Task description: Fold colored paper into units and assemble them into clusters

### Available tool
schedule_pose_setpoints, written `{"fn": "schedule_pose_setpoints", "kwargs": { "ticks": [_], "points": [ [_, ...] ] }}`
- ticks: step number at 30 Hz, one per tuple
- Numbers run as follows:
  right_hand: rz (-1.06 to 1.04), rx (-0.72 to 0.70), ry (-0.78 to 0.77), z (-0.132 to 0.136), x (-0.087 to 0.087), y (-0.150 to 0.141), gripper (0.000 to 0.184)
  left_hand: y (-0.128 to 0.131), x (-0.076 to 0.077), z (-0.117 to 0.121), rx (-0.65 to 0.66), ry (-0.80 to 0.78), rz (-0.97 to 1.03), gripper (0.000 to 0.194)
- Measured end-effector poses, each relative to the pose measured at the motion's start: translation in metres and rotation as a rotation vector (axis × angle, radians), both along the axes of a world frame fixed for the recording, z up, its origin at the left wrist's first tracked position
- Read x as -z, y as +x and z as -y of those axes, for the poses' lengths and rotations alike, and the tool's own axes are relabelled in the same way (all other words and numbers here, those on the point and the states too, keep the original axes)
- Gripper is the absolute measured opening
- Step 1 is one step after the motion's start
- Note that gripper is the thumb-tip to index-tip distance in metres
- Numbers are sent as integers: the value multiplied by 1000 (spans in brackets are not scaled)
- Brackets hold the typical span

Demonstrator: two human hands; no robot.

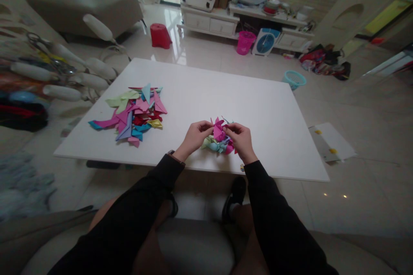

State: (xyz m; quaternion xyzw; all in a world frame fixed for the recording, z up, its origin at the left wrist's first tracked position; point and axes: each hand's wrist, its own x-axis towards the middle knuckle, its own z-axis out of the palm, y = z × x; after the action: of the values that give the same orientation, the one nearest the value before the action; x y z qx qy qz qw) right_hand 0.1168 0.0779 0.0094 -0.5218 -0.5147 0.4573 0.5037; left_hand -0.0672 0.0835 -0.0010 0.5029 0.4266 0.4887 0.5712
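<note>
Between my two hands is a magenta folded-paper piece [219, 130], pinched at its sides. My left hand [196, 136] has thumb and fingers closed on its left edge. On the opposite edge, my right hand [241, 138] grips it the same way. Just below and around it lies a small heap of folded paper [217, 146] in pale green, light blue, purple and pink, partly hidden by the hands. Farther left on the white table [213, 90] spreads a larger pile of origami pieces [138, 111] in pink, red, blue, green and yellow.
A small sticker-like spot [241, 167] sits at the table's near edge. Beyond the table stand a red stool [160, 36], a pink bin [245, 43] and a blue fan [265, 42]. A turquoise basket [294, 79] is past the right corner. White lamp arms [93, 81] reach near the left edge.
</note>
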Motion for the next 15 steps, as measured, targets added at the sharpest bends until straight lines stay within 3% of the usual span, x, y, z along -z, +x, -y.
{"fn": "schedule_pose_setpoints", "kwargs": {
  "ticks": [7, 10, 13, 15],
  "points": [
    [29, 37, 57, -3, 0, 6, 26, 0, 2, -1, -45, -5, -16, 32],
    [75, 209, 118, -12, 5, 25, 27, -2, 2, -3, -107, -23, -17, 36],
    [174, 392, 159, -20, 9, 49, 26, -4, -2, -4, -161, -52, -34, 27],
    [272, 435, 155, -22, 10, 61, 25, -6, -6, -4, -197, -76, -50, 20]
  ]
}}
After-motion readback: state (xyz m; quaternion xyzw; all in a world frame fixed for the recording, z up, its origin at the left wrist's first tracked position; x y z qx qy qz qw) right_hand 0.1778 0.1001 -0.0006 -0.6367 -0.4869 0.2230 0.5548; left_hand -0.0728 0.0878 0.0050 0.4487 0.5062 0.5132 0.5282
